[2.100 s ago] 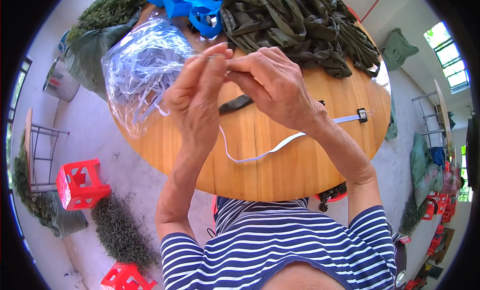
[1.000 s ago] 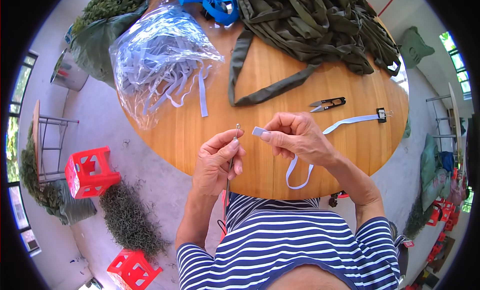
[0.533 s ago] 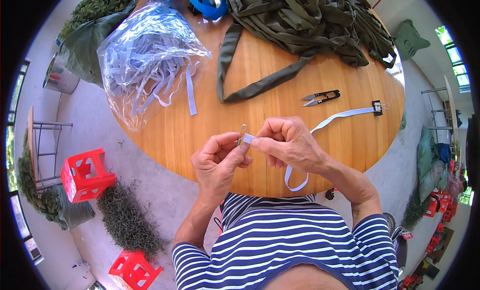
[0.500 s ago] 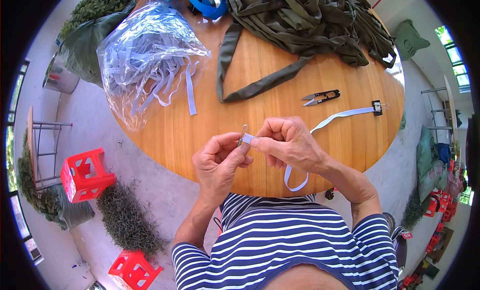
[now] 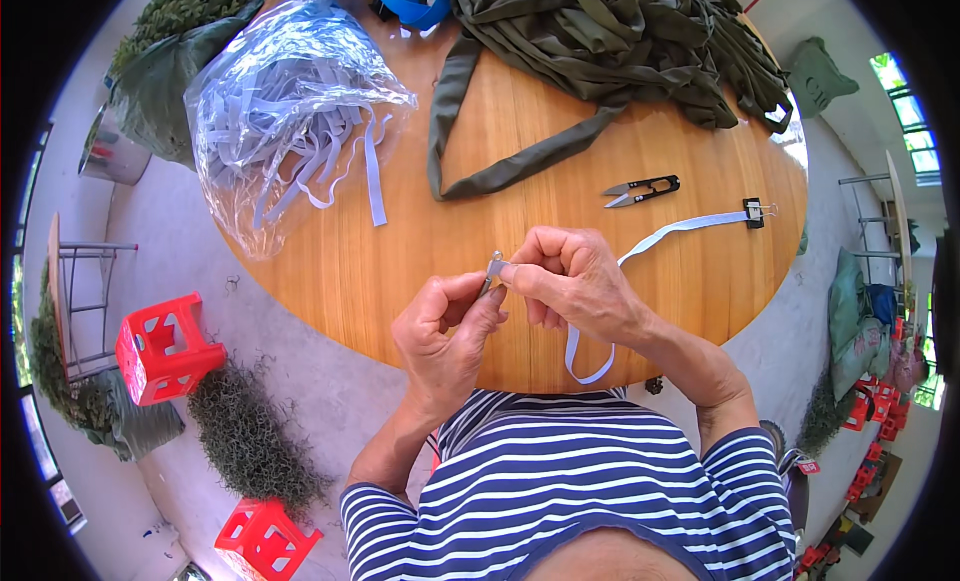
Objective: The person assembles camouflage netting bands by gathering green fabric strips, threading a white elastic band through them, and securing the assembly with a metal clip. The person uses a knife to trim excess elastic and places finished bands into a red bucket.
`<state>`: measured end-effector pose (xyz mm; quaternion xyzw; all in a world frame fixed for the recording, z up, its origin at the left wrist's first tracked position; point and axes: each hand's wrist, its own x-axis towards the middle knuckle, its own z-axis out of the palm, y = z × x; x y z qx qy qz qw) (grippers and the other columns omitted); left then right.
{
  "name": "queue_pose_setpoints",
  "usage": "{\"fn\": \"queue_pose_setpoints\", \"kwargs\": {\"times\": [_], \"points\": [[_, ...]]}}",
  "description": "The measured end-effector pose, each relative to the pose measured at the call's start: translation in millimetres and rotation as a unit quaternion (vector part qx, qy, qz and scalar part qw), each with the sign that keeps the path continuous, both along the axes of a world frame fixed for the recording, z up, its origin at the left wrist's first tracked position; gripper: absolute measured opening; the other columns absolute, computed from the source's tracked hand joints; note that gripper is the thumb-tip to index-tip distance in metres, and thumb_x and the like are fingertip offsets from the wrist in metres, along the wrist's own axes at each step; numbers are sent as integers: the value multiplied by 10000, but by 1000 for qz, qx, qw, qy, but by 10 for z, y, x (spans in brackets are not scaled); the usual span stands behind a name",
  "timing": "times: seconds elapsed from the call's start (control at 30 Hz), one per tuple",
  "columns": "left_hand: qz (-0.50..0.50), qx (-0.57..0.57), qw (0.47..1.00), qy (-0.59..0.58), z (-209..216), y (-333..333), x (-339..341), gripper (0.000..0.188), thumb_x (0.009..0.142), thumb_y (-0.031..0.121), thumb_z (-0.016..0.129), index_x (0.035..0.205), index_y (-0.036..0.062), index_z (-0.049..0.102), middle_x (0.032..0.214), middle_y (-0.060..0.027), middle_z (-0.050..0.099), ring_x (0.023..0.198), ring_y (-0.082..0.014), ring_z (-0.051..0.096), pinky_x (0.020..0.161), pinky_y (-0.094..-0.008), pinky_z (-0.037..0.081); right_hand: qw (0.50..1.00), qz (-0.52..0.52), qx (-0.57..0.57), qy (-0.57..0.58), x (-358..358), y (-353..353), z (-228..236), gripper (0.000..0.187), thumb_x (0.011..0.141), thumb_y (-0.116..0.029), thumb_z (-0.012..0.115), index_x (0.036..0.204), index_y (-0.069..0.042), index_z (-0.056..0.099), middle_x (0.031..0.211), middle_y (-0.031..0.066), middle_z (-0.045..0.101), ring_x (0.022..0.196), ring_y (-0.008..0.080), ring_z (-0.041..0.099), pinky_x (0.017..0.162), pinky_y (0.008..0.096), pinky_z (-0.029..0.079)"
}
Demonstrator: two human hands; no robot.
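My left hand (image 5: 442, 331) pinches a metal safety pin (image 5: 492, 271) between thumb and forefinger, above the near edge of the table. Pressed against the pin is the end of a white elastic band (image 5: 688, 224), which my right hand (image 5: 575, 284) grips between thumb and fingers. The band hangs in a loop below my right hand, then runs right across the table to a black binder clip (image 5: 754, 213) on its far end. Thread snips (image 5: 641, 192) with black handles lie beyond my right hand. Fingers partly hide how pin and band meet.
A clear plastic bag (image 5: 225, 196) of white elastic bands lies left on the round wooden table (image 5: 350, 291). Dark green fabric tubes (image 5: 620, 41) are heaped at the back, one looping toward me. Blue straps (image 5: 415, 6) lie beside them. Red stools (image 5: 165, 351) stand on the floor left.
The band's end has shifted toward the pin and now lies up against it, its flat face turned. My right fingers have moved slightly left with it.
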<state>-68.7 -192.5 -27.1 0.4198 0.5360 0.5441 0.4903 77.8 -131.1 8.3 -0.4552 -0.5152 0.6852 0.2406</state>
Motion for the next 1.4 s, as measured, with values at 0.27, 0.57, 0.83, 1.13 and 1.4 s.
{"fn": "queue_pose_setpoints", "kwargs": {"times": [0.27, 0.57, 0.83, 1.13, 1.4], "points": [[3, 67, 998, -7, -11, -4, 6, 120, 803, 9, 601, 911, -40, 584, 731, -66, 586, 622, -85, 573, 534, -191, 467, 1000, 7, 5, 23, 7, 8, 5, 168, 839, -175, 584, 795, -14, 560, 540, 11, 545, 465, 38, 503, 414, 171, 388], [-36, -41, 989, -138, 72, 52, -33, 202, 842, 96, 574, 1008, -18, 567, 737, -79, 607, 528, -102, 567, 415, -172, 392, 998, 29, -4, 63, 70, 4, -18, 181, 849, -183, 584, 829, -4, 566, 635, 2, 558, 529, 34, 510, 433, 175, 400], [-47, -50, 983, -172, -21, 34, -25, 232, 878, 194, 543, 985, -12, 560, 678, -65, 592, 481, -90, 541, 373, -168, 351, 994, 62, -12, 85, 64, -2, -73, 167, 861, -167, 564, 824, -4, 565, 644, 7, 560, 549, 46, 513, 456, 189, 407], [1, -23, 994, -111, 40, 55, 113, 192, 903, 233, 496, 866, 45, 480, 497, 12, 429, 348, -50, 361, 314, -181, 269, 975, 111, 181, -63, 99, 7, 26, 158, 840, -148, 570, 814, 7, 561, 634, 47, 545, 581, 93, 461, 518, 250, 374], [-75, -71, 966, -237, 16, 53, 36, 165, 897, 217, 507, 847, 64, 470, 489, 33, 368, 327, -39, 289, 284, -193, 224, 977, 104, 180, -56, 235, 73, 211, 155, 816, -137, 597, 766, 8, 574, 593, 7, 478, 551, 65, 405, 484, 232, 320]]}}
